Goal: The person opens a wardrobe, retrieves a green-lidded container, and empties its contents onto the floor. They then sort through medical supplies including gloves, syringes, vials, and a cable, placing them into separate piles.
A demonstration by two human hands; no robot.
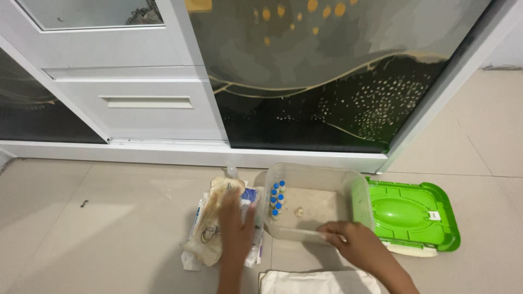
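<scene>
Indoors, pale tiled floor (81, 239) meets a white-framed sliding door (305, 81).

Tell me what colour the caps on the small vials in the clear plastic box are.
Blue caps, seen in the head view.

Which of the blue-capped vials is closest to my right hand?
The bottom vial of the row inside the clear plastic box; the others stand farther from the right hand.

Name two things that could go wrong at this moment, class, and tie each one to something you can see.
1. The right hand grips the near rim of the clear plastic tub; a jerk could topple the blue-capped vials standing along its left wall.
2. The left hand presses on a loose pile of packets on the floor; the pile might slide or scatter.
</scene>
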